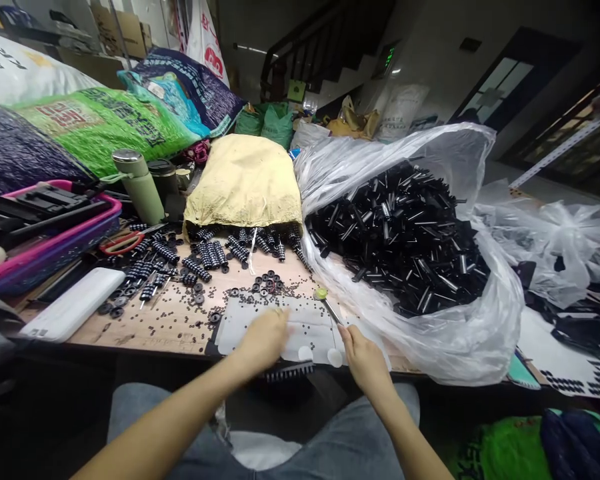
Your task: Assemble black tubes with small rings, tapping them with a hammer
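In front of me my right hand point(364, 357) is closed on a thin metal rod tool point(333, 311) with a yellow-green round end, which points away from me. My left hand point(266, 339) hovers over a white sheet point(307, 320); motion smears its fingers, so what they hold, if anything, is unclear. Two pale discs lie by the sheet's front edge, one a white disc point(335, 358) beside my right hand. Below my left hand, a black ridged strip point(290, 371) shows at the table edge. Small black rings point(167, 323) are scattered across the wooden tabletop, and black wheels point(267, 283) cluster behind the sheet.
A clear plastic bag point(500, 333) full of black parts point(405, 233) stands open at right. A yellow sack point(247, 180) spills ridged black rollers point(213, 255). On the left are a white power bank-like block point(75, 305), scissors point(123, 243), a green flask point(143, 190) and a pink-rimmed basket point(103, 207).
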Action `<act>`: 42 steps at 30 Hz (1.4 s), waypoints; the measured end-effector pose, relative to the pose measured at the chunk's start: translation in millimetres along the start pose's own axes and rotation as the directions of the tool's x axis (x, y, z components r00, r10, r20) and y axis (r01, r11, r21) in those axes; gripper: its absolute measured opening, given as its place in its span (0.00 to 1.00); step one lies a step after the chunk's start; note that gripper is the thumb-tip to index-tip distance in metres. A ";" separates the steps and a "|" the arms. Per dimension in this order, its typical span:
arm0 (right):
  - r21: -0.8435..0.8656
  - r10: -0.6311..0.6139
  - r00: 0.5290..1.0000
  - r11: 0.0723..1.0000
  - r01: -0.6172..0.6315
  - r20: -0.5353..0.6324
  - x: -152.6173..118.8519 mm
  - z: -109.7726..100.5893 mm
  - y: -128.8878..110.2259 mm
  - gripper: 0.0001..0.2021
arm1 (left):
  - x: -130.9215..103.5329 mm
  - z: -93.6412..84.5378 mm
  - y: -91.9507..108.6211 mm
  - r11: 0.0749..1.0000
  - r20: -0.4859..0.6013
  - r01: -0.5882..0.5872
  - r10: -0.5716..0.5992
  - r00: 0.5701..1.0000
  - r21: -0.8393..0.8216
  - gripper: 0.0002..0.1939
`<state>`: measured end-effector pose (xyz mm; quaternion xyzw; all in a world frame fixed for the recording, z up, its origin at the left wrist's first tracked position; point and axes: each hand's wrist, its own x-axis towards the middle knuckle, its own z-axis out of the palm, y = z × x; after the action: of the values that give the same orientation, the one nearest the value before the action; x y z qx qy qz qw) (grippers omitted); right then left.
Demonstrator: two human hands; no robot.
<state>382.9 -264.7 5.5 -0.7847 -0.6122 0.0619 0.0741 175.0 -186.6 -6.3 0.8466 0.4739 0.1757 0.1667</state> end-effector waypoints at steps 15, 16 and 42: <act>-0.180 -0.097 0.980 0.981 0.066 -0.173 6.9 27.7 27.3 0.15 | 116.8 -52.4 -136.6 0.907 -0.014 0.249 -0.260 0.966 0.340 0.39; -0.167 -0.111 0.974 0.983 0.078 -0.198 9.9 25.3 24.5 0.15 | 113.2 -53.3 -131.6 0.912 -0.048 0.245 -0.243 0.969 0.330 0.39; 0.782 -0.143 0.986 0.604 0.156 -0.086 86.2 44.0 -79.8 0.12 | -7.6 25.4 -14.7 0.746 -0.230 0.014 -0.222 0.948 -0.665 0.22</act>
<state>319.6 -160.1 -23.0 -0.6198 -0.5859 0.3111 0.4192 171.9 -188.8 -36.4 0.6662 0.4545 0.4435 0.3910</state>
